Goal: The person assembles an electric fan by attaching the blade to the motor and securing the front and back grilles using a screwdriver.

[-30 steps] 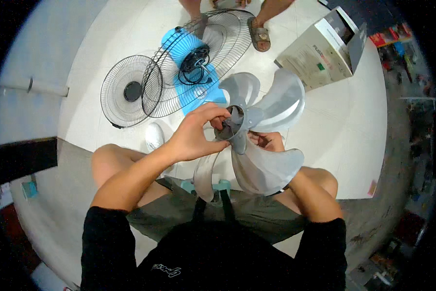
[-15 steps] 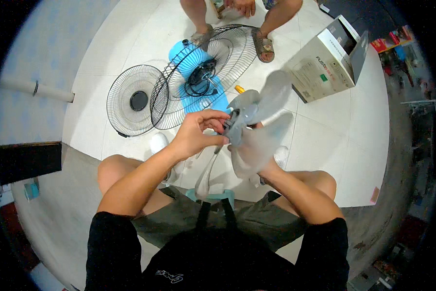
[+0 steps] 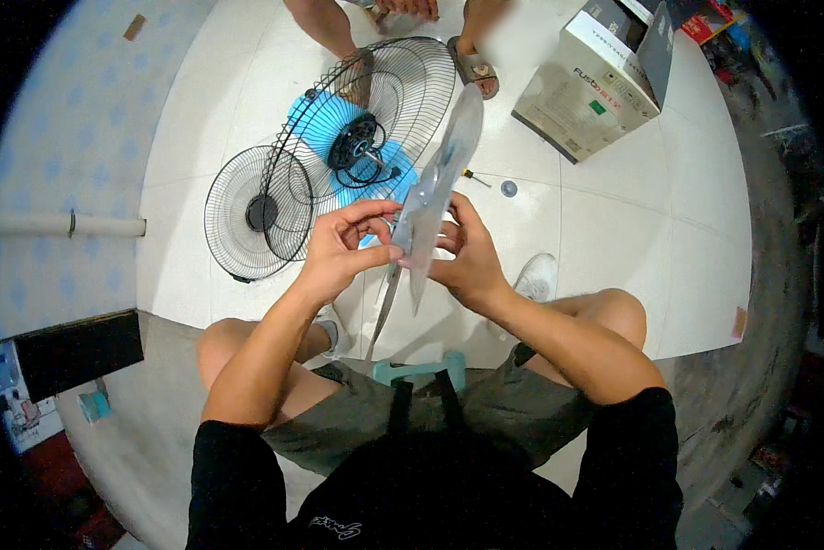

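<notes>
Holding the grey blade wheel (image 3: 430, 203) up off the floor (image 3: 613, 238), in front of the knees and between both hands. Gripping the hub from the left with the left hand (image 3: 337, 243), pinching thumb and bent fingers in on it. Curling the fingers of the right hand (image 3: 476, 261) against the opposite side, partly hiding behind the plastic but apparently gripping too. Probably choosing the hub for being the stiff, balanced middle, and so sparing the thin blades from bending. Holding the wheel nearly edge-on, presumably for presenting the hub's left side to the left fingers.

Facing the blue fan body (image 3: 311, 119), showing through the tilted wire guard (image 3: 421, 82), and having the round wire guard (image 3: 261, 213) beside them, seemingly for easy reach. Likewise having the yellow-handled screwdriver (image 3: 469, 173) lying near, beyond the right hand. Having the carton (image 3: 586, 96) farther off to the right, likely for sparing working space.

Showing, in the blade wheel, smooth, half-translucent grey plastic, catching pale light along the broad upper blade. Narrowing to a dark sliver at the lower left, and overlapping too much for counting the blades. Hiding most of the hub's shape behind fingers and blades.
</notes>
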Tool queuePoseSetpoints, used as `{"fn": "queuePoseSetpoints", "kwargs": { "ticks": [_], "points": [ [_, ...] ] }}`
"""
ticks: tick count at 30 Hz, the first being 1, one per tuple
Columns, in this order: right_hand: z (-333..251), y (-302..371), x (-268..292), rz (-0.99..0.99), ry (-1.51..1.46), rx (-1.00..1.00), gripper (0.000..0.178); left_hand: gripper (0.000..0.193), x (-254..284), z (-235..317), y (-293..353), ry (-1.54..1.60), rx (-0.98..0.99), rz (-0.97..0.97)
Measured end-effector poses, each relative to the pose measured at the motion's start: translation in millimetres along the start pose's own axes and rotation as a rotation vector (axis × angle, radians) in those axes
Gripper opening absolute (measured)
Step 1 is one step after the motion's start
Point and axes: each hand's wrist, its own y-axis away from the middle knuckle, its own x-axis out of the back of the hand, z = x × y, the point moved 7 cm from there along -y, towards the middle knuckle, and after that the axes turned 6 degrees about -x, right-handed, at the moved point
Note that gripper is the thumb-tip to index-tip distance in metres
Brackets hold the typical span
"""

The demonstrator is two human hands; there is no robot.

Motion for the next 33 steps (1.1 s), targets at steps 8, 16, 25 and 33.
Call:
{"fn": "queuePoseSetpoints", "kwargs": {
  "ticks": [8, 16, 25, 33],
  "points": [
    [6, -7, 10, 0.051, 0.061, -0.216, 0.065, 0.053, -3, 32, 8, -0.576, -0.201, 0.017],
    [60, -34, 25, 0.023, -0.143, -0.395, 0.06, 0.03, 52, 140, 54, -0.879, -0.853, 0.528],
    [78, -63, 6, 0.062, -0.021, -0.362, 0.057, 0.049, 112, 102, 30, -0.785, -0.491, 0.431],
    [77, -92, -8, 0.097, 0.001, -0.297, 0.062, 0.051, 113, 85, 11, -0.676, -0.303, 0.287]
  ]
}}
